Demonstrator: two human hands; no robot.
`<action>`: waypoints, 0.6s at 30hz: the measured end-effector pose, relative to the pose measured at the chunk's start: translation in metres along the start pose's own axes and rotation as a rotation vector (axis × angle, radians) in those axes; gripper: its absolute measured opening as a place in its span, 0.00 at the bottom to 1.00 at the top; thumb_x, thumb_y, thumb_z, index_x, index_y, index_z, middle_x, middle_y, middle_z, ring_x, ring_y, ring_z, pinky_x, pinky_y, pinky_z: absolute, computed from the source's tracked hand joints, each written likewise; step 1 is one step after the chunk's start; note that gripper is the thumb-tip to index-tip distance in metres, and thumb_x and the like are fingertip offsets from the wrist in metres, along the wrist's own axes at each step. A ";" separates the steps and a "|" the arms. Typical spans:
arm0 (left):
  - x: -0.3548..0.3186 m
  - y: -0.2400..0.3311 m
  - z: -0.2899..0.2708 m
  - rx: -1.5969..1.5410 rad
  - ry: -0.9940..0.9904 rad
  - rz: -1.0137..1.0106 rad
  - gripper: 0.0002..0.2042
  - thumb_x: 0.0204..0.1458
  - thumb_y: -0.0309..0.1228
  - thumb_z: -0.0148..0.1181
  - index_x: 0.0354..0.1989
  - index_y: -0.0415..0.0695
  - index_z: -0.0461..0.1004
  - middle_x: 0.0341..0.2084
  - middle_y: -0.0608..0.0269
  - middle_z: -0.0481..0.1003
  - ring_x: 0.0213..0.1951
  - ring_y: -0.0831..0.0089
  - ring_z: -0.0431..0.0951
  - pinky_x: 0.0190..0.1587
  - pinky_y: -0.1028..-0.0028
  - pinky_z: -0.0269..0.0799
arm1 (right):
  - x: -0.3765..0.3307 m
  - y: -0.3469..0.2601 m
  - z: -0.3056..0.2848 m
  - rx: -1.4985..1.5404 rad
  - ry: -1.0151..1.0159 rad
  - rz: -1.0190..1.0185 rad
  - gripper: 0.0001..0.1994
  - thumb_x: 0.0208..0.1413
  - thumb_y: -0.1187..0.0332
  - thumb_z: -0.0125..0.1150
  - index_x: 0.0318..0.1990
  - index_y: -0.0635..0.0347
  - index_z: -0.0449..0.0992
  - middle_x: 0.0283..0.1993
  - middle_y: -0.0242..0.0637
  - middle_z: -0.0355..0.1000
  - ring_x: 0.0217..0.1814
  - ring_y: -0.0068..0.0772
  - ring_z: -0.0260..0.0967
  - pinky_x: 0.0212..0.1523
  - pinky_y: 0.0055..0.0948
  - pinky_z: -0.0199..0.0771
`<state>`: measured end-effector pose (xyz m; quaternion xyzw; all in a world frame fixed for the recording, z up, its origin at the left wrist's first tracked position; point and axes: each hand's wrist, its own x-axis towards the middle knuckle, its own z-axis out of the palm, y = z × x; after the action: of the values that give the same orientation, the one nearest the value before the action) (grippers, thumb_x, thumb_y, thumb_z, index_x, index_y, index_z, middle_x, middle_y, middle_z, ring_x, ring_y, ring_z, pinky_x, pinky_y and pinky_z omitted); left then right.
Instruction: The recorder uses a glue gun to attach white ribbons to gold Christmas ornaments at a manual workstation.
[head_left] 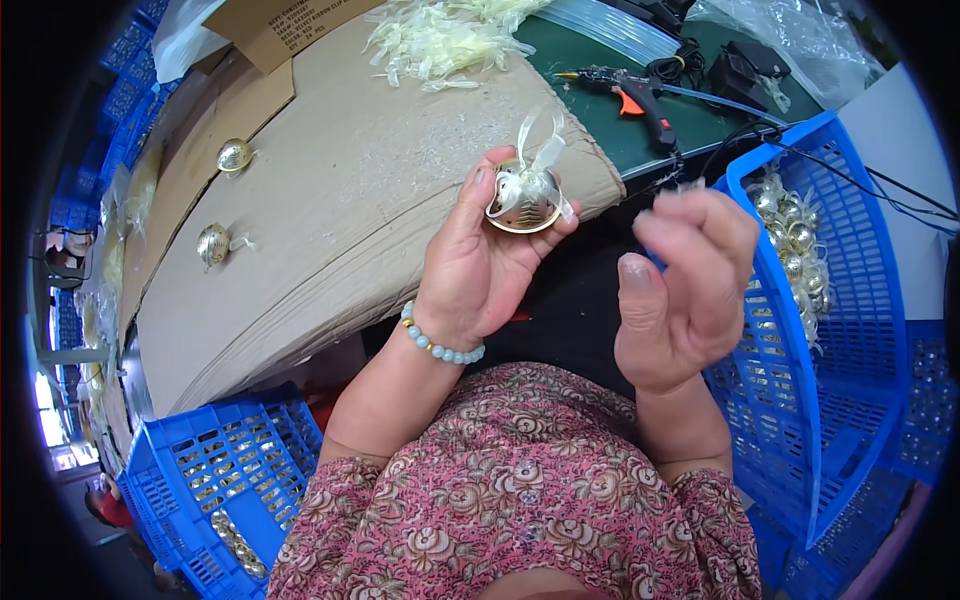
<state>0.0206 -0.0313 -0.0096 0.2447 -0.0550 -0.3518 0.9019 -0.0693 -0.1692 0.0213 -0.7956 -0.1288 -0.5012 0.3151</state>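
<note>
My left hand (478,255), with a pale bead bracelet at its wrist, is closed around a gold jingle bell (527,212). A sheer cream ribbon bow (540,160) stands up from the top of the bell. To the right, my right hand (690,285) is raised apart from the bell. Its fingers are loosely curled with the thumb away from them, and nothing shows in it; the fingertips are slightly blurred. Two more gold bells with ribbons, one farther (234,155) and one nearer (213,243), lie on the cardboard sheet (350,200) at the left.
A heap of cream ribbon bows (445,45) lies at the far edge. A glue gun (625,100) and black cables rest on the green table (590,135). A blue crate (800,420) of ribboned bells stands right; another blue crate (170,480) holding bells sits lower left.
</note>
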 end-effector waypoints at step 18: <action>-0.014 -0.011 0.003 0.231 -0.003 0.148 0.19 0.58 0.29 0.52 0.56 0.45 0.57 0.41 0.64 0.69 0.42 0.78 0.72 0.45 0.77 0.70 | -0.013 0.006 0.036 -0.178 0.008 0.059 0.09 0.38 0.77 0.65 0.31 0.57 0.75 0.35 0.33 0.70 0.39 0.38 0.61 0.42 0.33 0.61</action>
<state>0.0031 -0.0303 -0.0115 0.3418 -0.1144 -0.2761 0.8910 -0.0463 -0.1495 -0.0034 -0.8219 -0.0589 -0.5044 0.2580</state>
